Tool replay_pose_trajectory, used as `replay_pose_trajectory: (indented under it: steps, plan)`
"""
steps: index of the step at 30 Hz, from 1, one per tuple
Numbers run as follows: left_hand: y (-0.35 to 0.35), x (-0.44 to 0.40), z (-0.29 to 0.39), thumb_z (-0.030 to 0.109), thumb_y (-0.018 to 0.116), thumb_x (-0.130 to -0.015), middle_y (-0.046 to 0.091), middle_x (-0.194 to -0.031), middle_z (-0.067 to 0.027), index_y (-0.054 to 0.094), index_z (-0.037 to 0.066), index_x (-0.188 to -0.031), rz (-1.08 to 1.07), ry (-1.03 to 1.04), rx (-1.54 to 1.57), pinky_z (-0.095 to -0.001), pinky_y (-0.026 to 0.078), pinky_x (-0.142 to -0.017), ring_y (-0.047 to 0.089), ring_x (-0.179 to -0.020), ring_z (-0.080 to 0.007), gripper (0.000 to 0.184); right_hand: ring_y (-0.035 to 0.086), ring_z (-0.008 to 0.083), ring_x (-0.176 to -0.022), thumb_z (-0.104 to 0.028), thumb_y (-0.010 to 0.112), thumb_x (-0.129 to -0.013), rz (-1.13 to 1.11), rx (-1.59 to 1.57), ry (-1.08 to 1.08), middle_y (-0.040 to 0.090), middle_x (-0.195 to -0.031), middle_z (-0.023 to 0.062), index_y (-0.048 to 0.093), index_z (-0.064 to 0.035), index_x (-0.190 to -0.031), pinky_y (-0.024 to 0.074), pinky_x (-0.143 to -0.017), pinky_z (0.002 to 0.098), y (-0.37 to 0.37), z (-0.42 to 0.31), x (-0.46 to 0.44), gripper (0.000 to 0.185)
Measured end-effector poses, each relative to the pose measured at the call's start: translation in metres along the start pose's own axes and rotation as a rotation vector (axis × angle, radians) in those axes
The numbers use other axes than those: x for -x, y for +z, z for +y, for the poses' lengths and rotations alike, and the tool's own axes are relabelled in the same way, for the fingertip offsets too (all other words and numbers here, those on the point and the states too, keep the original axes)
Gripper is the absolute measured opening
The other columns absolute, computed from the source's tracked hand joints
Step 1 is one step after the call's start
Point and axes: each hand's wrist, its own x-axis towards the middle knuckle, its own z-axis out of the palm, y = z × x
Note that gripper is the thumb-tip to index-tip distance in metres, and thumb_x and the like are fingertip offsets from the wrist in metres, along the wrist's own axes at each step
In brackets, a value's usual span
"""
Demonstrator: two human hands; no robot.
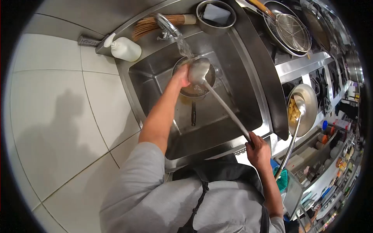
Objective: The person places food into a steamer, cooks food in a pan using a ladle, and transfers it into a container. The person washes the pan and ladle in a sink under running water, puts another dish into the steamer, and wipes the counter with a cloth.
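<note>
Water runs from the faucet (167, 25) into a metal pan (194, 93) in the steel sink (217, 128). My right hand (258, 150) is wrapped round the handle end of a long ladle (199, 70), whose bowl is over the pan under the water. Against the left side of that bowl lies my left hand (183, 75); its fingers are partly hidden by the bowl and blurred, so I cannot make out whether they are open or closed. The pan's black handle points toward me.
A soap bottle (126, 49), a straw brush (155, 25) and a metal bowl with a grey block (216, 14) line the sink's back edge. On the stove at right are a strainer (294, 33) and a wok (309, 112) with yellow food and another ladle.
</note>
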Motion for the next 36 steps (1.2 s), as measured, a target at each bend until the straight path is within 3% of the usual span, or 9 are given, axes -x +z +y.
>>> replay_pose_trajectory:
  steps: [3, 7, 11, 16, 20, 21, 24, 28, 36]
  plan:
    - [0.013, 0.001, -0.021, 0.067, 0.046, -0.102, 0.068, -0.125, -0.0099, 0.062, 0.014, -0.132, 0.281, -0.124, -0.049, -0.0461, 0.056, -0.089, 0.069, -0.108, -0.0296, 0.063, 0.070, 0.0414, -0.083, -0.010, 0.070, -0.086, -0.023, -0.002, 0.049, 0.070, -0.092, 0.0191, 0.064, -0.0059, -0.129, 0.0561, -0.072, 0.0499, 0.000, -0.014, -0.013, 0.044]
    - [0.064, 0.035, -0.021, 0.074, 0.048, -0.098, 0.059, -0.140, -0.0096, 0.049, 0.012, -0.141, 0.254, 0.142, -0.300, -0.0478, 0.053, -0.089, 0.069, -0.100, -0.0274, 0.076, 0.069, 0.0412, -0.084, -0.007, 0.070, -0.085, 0.034, -0.046, 0.085, 0.070, -0.092, 0.0208, 0.062, -0.0037, -0.131, 0.0552, -0.073, 0.0488, 0.001, -0.023, -0.024, 0.047]
    - [0.054, 0.004, -0.003, 0.065, 0.059, -0.098, 0.068, -0.126, -0.0059, 0.060, 0.009, -0.135, 0.215, 0.387, -0.415, -0.0394, 0.050, -0.094, 0.066, -0.106, -0.0208, 0.067, 0.071, 0.0414, -0.080, -0.009, 0.069, -0.086, -0.058, 0.101, 0.035, 0.070, -0.090, 0.0198, 0.064, -0.0090, -0.132, 0.0572, -0.071, 0.0500, -0.012, -0.023, -0.016, 0.047]
    - [0.033, 0.000, 0.045, 0.047, 0.068, -0.097, 0.076, -0.108, -0.0019, 0.078, 0.009, -0.112, -0.161, -0.011, -0.635, -0.0316, 0.048, -0.096, 0.064, -0.107, -0.0147, 0.043, 0.071, 0.0410, -0.080, -0.009, 0.070, -0.085, -0.110, 0.092, -0.004, 0.070, -0.088, 0.0193, 0.064, -0.0116, -0.131, 0.0570, -0.071, 0.0502, -0.011, -0.023, 0.004, 0.046]
    - [0.096, 0.056, 0.038, 0.034, 0.063, -0.096, 0.076, -0.117, -0.0075, 0.077, 0.007, -0.115, 0.088, 0.299, -1.448, -0.0388, 0.048, -0.103, 0.066, -0.116, -0.0298, 0.035, 0.071, 0.0413, -0.081, -0.011, 0.071, -0.084, -0.132, -0.007, -0.004, 0.070, -0.089, 0.0204, 0.064, -0.0088, -0.131, 0.0570, -0.073, 0.0496, 0.006, -0.017, 0.003, 0.047]
    - [0.094, 0.062, 0.018, 0.032, 0.061, -0.096, 0.072, -0.125, -0.0094, 0.074, 0.009, -0.120, 0.146, 0.668, -1.605, -0.0437, 0.048, -0.105, 0.063, -0.120, -0.0366, 0.036, 0.071, 0.0413, -0.081, -0.011, 0.071, -0.084, -0.140, -0.033, 0.007, 0.070, -0.089, 0.0207, 0.064, -0.0079, -0.131, 0.0570, -0.073, 0.0494, 0.010, -0.016, 0.001, 0.048]
    - [0.094, 0.069, 0.006, 0.033, 0.060, -0.097, 0.070, -0.129, -0.0106, 0.073, 0.009, -0.122, 0.181, 0.901, -1.666, -0.0458, 0.049, -0.104, 0.064, -0.119, -0.0362, 0.037, 0.071, 0.0398, -0.081, -0.011, 0.072, -0.084, -0.152, -0.078, 0.021, 0.071, -0.090, 0.0198, 0.063, -0.0082, -0.133, 0.0569, -0.073, 0.0477, 0.012, -0.018, 0.002, 0.050]
    - [0.078, 0.057, 0.035, 0.049, 0.067, -0.096, 0.074, -0.118, -0.0117, 0.072, 0.004, -0.118, -0.074, 0.377, -1.371, -0.0411, 0.051, -0.098, 0.069, -0.111, -0.0296, 0.050, 0.072, 0.0366, -0.080, -0.013, 0.075, -0.081, -0.147, -0.036, 0.029, 0.072, -0.089, 0.0156, 0.064, -0.0141, -0.134, 0.0569, -0.072, 0.0457, 0.010, -0.010, 0.008, 0.054]
    - [0.036, 0.012, 0.028, 0.063, 0.073, -0.090, 0.067, -0.085, 0.0009, 0.071, 0.011, -0.087, 0.045, 0.031, -0.758, -0.0316, 0.048, -0.061, 0.061, -0.072, -0.0112, 0.052, 0.069, 0.0384, -0.077, -0.010, 0.072, -0.084, -0.090, 0.085, -0.006, 0.068, -0.086, 0.0153, 0.066, -0.0122, -0.128, 0.0558, -0.068, 0.0483, -0.012, -0.016, 0.014, 0.045]
